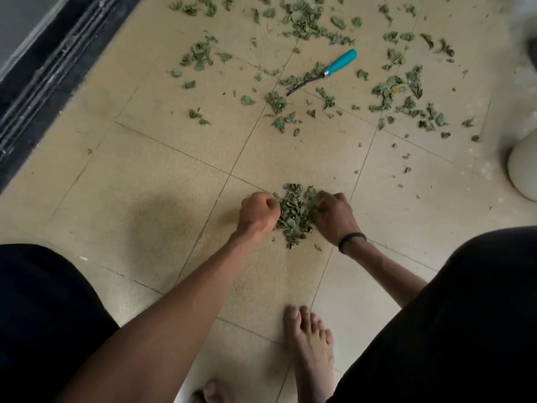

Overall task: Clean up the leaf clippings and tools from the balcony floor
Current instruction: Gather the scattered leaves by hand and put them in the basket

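Note:
A small heap of green leaf clippings [295, 212] lies on the beige tiled floor in front of me. My left hand [257, 215] presses against the heap's left side with its fingers curled. My right hand [334, 216], a black band on its wrist, cups the heap's right side with fingers in the leaves. Further away lies a hand rake [325, 72] with a teal handle and dark prongs, among many scattered clippings [401, 94] across the far tiles.
A dark sliding-door track [43, 71] runs along the left. A pale round pot [523, 170] stands at the right edge. My bare feet [311, 344] and dark-clothed knees fill the bottom of the view.

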`<state>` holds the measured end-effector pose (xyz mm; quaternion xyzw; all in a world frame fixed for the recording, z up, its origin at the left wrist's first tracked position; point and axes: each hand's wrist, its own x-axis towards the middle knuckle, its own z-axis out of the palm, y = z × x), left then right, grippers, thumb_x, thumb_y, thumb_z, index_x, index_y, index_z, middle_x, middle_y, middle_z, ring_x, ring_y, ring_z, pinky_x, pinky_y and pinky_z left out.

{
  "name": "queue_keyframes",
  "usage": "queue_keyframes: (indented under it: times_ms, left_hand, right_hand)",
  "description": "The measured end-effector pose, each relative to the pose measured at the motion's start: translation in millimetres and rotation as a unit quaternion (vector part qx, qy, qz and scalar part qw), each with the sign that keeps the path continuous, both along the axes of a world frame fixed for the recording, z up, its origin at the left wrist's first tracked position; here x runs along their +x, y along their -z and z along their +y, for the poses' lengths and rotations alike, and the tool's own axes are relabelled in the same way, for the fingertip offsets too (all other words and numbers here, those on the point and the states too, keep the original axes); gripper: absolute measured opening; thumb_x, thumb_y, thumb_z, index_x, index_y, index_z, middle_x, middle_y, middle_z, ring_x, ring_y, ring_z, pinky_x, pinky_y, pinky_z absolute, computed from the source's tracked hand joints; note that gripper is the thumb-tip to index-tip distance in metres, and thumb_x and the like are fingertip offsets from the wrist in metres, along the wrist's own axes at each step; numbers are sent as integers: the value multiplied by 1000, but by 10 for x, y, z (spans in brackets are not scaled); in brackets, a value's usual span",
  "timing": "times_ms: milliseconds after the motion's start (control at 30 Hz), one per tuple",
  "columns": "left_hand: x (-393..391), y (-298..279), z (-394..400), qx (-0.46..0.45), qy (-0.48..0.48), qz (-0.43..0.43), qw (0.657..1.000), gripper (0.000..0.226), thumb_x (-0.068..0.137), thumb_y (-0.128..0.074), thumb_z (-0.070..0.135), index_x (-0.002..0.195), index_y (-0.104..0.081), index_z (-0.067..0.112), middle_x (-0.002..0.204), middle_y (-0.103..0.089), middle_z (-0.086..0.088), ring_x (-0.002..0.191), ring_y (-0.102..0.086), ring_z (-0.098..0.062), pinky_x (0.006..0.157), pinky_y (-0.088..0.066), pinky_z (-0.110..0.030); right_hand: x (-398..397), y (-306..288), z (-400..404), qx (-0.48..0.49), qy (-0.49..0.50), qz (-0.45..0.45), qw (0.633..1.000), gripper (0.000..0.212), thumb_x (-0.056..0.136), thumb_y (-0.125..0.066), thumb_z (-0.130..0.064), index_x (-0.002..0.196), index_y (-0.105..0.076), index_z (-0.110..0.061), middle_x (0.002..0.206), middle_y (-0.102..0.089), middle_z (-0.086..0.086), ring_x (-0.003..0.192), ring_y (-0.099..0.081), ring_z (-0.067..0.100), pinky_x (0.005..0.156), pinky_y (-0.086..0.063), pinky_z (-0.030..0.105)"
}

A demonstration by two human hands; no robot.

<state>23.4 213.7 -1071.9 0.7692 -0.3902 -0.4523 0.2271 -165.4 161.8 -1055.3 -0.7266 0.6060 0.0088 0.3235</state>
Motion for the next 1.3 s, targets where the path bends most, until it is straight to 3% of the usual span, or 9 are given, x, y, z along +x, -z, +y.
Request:
queue_keyframes:
  times_ms: [200,300,400,533,733,867,1100,1233,1300]
  left_hand:
    - [77,-44,-73,13,-69,25,997,36,107,-46,32,92,-67,7,82,-73,-10,72,-75,-25,65,-63,-45]
    - [95,-65,-70,28,-55,64,996,27,106,-50,25,100,-68,6,89,-73,-13,79,-76,-28,71,-64,-49]
    - [67,-135,-80,44,-10,41,998,32,107,-48,31,103,-69,7,91,-72,-9,71,-71,-20,59,-61,-36]
    - [54,-160,-95,56,30,21,998,40,108,-41,38,107,-67,8,92,-70,-6,66,-62,-12,49,-42,-19]
    - [71,-77,-86,48,-23,94,994,35,108,-44,32,105,-71,10,93,-76,-6,73,-72,-14,66,-61,-29]
    - [59,-156,-156,4,-151,142,978,32,107,-46,34,103,-71,15,96,-76,-8,84,-74,-22,80,-63,-41]
    - [-12,-460,-220,125,-265,567,770,48,108,-33,42,110,-62,4,98,-73,-18,89,-72,-29,76,-61,-42]
    - [11,-420,-151,101,-290,638,706,55,103,-48,41,129,-62,-6,129,-67,-24,114,-69,-32,100,-56,-42]
    - [33,-400,-144,91,-285,620,725,51,99,-55,40,119,-67,-5,120,-70,-22,102,-71,-29,91,-59,-40]
  right_hand:
    - [176,-197,-176,59,-104,118,986,124,62,-83,-69,158,-16,-30,146,-32,11,117,-58,33,95,-56,45]
    - [325,-185,-256,63,-161,164,971,149,41,-88,-76,157,-1,-39,147,-24,11,119,-56,35,95,-57,46]
    - [513,-110,-225,31,-210,149,966,132,48,-92,-64,152,-14,-39,138,-29,8,112,-58,33,89,-59,45]
    - [637,-68,-116,10,-231,85,969,64,80,-81,-43,132,-48,-24,122,-42,7,95,-61,28,83,-59,38]
    - [583,-150,-187,-8,-160,25,987,15,92,-70,-22,100,-66,-9,94,-61,7,83,-61,26,63,-45,22]
    - [560,-431,-273,-16,-102,6,995,19,89,-73,-18,85,-61,-5,81,-62,7,74,-55,24,54,-36,19]
    - [859,-921,-76,-60,-189,24,980,9,92,-69,-14,101,-67,-13,91,-57,2,82,-58,20,60,-36,16]
    - [961,-971,36,-58,-220,108,968,25,92,-69,-15,117,-67,-18,106,-55,3,94,-59,23,80,-55,31]
    - [924,-1070,42,-41,-234,106,965,34,90,-73,-18,124,-65,-22,113,-56,4,102,-59,24,86,-54,32]
